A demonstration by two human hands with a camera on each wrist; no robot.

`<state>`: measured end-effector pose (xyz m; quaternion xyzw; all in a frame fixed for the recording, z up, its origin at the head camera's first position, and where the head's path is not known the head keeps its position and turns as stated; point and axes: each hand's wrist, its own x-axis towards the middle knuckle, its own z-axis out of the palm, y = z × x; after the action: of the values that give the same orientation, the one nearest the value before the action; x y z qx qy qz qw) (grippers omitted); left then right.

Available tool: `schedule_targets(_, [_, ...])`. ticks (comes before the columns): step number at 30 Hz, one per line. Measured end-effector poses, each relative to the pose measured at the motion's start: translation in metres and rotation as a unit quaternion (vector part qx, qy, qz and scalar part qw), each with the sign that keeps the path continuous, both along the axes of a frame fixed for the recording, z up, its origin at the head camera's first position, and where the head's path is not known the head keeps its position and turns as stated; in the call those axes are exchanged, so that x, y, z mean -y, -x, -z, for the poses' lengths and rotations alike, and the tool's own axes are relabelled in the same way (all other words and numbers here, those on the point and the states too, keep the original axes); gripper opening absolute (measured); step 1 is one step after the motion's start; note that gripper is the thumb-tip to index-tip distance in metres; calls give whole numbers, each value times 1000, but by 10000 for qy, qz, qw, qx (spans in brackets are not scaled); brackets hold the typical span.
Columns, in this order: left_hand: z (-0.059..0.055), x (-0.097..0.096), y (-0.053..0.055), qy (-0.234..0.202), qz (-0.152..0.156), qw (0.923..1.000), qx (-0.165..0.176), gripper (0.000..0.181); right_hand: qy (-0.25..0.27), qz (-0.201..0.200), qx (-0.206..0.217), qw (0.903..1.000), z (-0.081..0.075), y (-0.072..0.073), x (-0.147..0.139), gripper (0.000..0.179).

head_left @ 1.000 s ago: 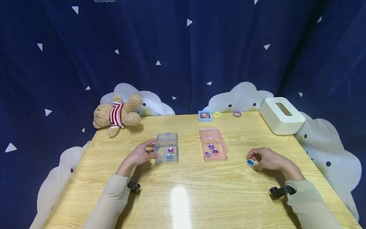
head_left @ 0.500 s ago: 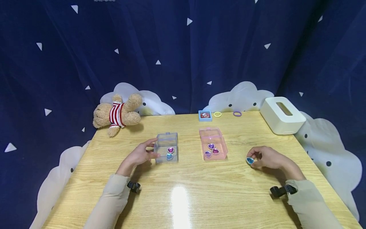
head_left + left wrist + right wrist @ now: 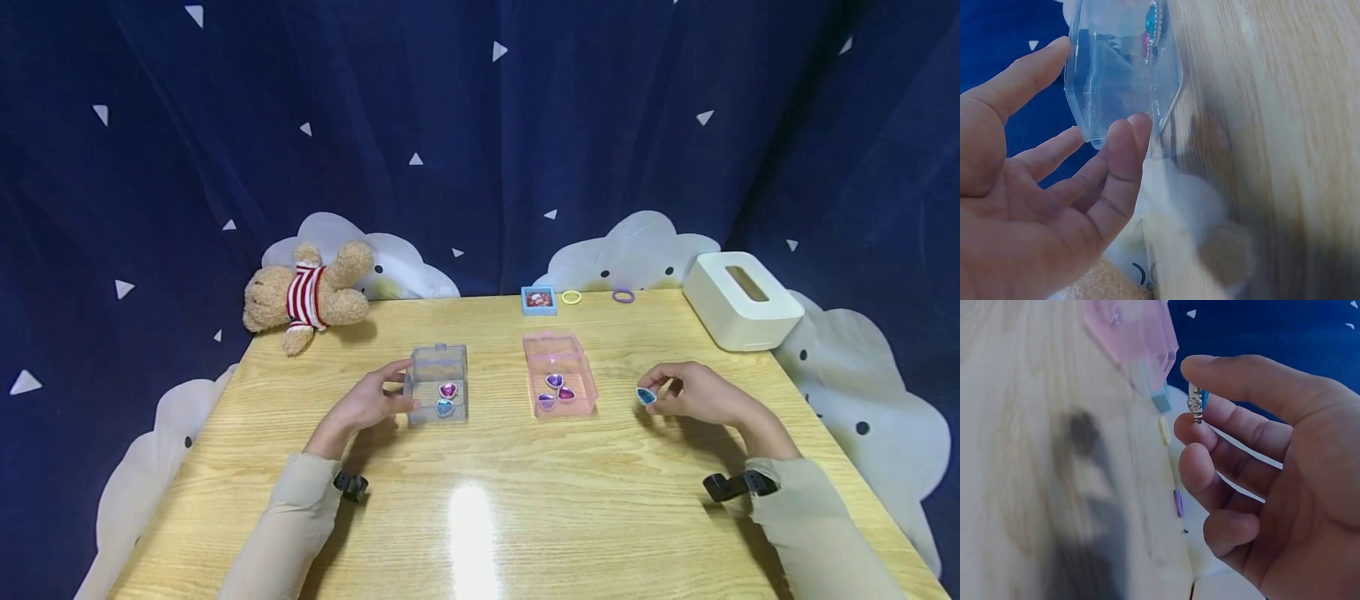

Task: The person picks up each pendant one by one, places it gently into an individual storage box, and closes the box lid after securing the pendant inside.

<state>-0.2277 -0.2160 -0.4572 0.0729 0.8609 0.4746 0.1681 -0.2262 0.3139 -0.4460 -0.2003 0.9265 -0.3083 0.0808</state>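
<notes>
My left hand [image 3: 366, 402] rests its thumb and fingertips along the left side of a clear bluish plastic box [image 3: 416, 411], whose lid stands raised. Inside lie a pink gem [image 3: 448, 390] and a light-blue gem [image 3: 446, 408], both rimmed in silver. Right of centre, my right hand [image 3: 696, 392] pinches a blue heart-shaped gem [image 3: 646, 397] above the table; from the right wrist, its silver edge shows between thumb and fingertips. Between the hands sits an open pink clear box [image 3: 579, 409] with a violet gem [image 3: 554, 381], a lilac gem [image 3: 547, 402] and a pink-red gem [image 3: 566, 394].
A teddy bear [image 3: 305, 298] in a striped top lies at the back left. Along the back edge are a small blue-framed box [image 3: 538, 301], a yellow ring [image 3: 572, 292] and a purple ring [image 3: 623, 291]. A white tissue box [image 3: 742, 302] stands back right.
My right hand has lifted the blue gem and moved slightly left and away from me, and the gem has turned in its grip. My left hand stays at the bluish box.
</notes>
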Motion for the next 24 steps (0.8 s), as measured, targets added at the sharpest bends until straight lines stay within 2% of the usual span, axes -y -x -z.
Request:
schedule_targets(12, [-3, -1, -2, -63, 3, 10000, -8, 81, 90, 92, -240, 9996, -9, 16, 45, 25])
schedule_targets(20, [0, 0, 0, -31, -20, 10000, -12, 80, 203, -111, -458, 9987, -14, 25, 78, 25])
schedule_targets(24, [1, -1, 0, -19, -51, 10000, 10, 79, 257, -172, -398, 9987, -17, 28, 96, 26])
